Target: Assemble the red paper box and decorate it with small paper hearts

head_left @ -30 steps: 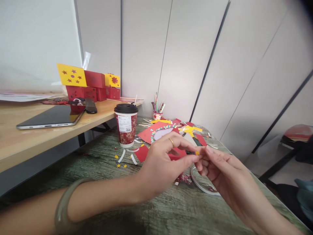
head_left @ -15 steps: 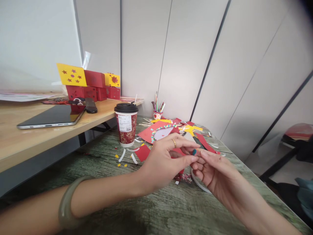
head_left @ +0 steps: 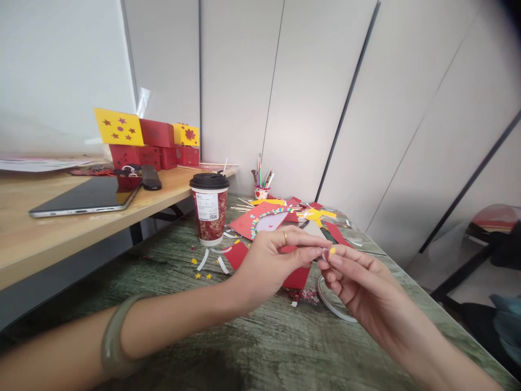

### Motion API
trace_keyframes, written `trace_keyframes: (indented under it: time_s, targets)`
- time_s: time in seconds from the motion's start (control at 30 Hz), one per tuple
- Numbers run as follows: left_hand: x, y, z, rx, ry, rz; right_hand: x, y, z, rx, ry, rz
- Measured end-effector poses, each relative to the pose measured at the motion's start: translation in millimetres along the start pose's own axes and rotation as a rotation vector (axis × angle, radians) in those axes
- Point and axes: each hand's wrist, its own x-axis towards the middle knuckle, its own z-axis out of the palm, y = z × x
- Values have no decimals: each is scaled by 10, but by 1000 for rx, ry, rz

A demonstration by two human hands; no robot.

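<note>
Above the dark wood-grain table (head_left: pixel 260 347), my left hand (head_left: pixel 268 263) and my right hand (head_left: pixel 366 277) meet at their fingertips. The left thumb and index finger pinch together; the right fingers are curled and pinched against them. A tiny pale piece (head_left: pixel 324 253) shows between the tips, too small to name. A yellow patch is visible at the right fingertips; I cannot tell whether it is a nail or a scrap. Below the hands lie a red paper piece (head_left: pixel 297 278) and a thin white ring (head_left: pixel 334 311), partly covered by my right hand.
A lidded paper cup (head_left: pixel 209 209) stands left of my hands. Behind them lie a decorated red card (head_left: pixel 242 220), yellow paper (head_left: pixel 315 214) and a pen cup (head_left: pixel 261 192). White strips and yellow stars (head_left: pixel 203 276) are scattered nearby. A raised wooden shelf holds a tablet (head_left: pixel 87 196) and boxes (head_left: pixel 158 133).
My right fingers have shifted and turned at the tips, so the teal spot is hidden and a yellow patch shows. The small pale piece is now visible. My left hand has barely moved.
</note>
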Motion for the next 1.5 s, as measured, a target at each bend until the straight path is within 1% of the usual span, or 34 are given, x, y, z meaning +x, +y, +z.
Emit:
trace_keyframes:
  time_s: [0.17, 0.3, 0.37, 0.57, 0.7, 0.8, 0.9, 1.0, 1.03, 1.07, 1.1, 1.17, 1.2, 1.23, 1.27, 1.3, 1.37, 1.5]
  targets:
    - [9, -25, 3, -44, -24, -35, -9, -13, 17, -20, 3, -1]
    - [7, -50, -3, -79, -42, -49, -21, -16, 6, -38, 11, -80]
    - [-2, -47, -3, -59, -51, -48, -23, -11, -4, -38, 15, -103]
    - [-33, -9, 17, 25, -25, -67, -19, -2, -9, -22, -7, -90]
    - [-40, 4, 39, 46, -10, -60, -23, -2, 12, -104, 5, -110]
    - [-53, 10, 59, -25, -21, -106, -25, 0, 24, -197, 6, -154]
    - [-74, 19, 79, -78, -36, -145, -20, 6, 24, -297, 49, -206]
    - [-88, 35, 89, -89, -34, -120, -24, 21, 15, -357, 93, -244]
    - [-88, 41, 88, -72, -15, -107, -33, 30, 11, -388, 116, -289]
    - [-86, 46, 85, -41, 16, -93, -49, 39, 8, -441, 152, -368]
    - [-82, 50, 80, -7, 55, -81, -70, 50, 5, -522, 200, -478]
    - [-73, 55, 68, 26, 125, -72, -124, 70, 5, -734, 284, -742]
    - [-70, 55, 63, 28, 145, -74, -151, 79, 7, -846, 294, -859]
    - [-69, 55, 60, 24, 156, -77, -174, 85, 8, -948, 279, -946]
    - [-70, 55, 60, 21, 158, -80, -191, 90, 10, -1033, 252, -1001]
    - [-72, 54, 61, 20, 157, -81, -202, 94, 10, -1095, 231, -1031]
    - [-82, 53, 70, 19, 152, -76, -205, 96, 9, -1166, 218, -1034]
    - [-103, 52, 94, 4, 131, -60, -189, 87, 12, -1205, 217, -1037]
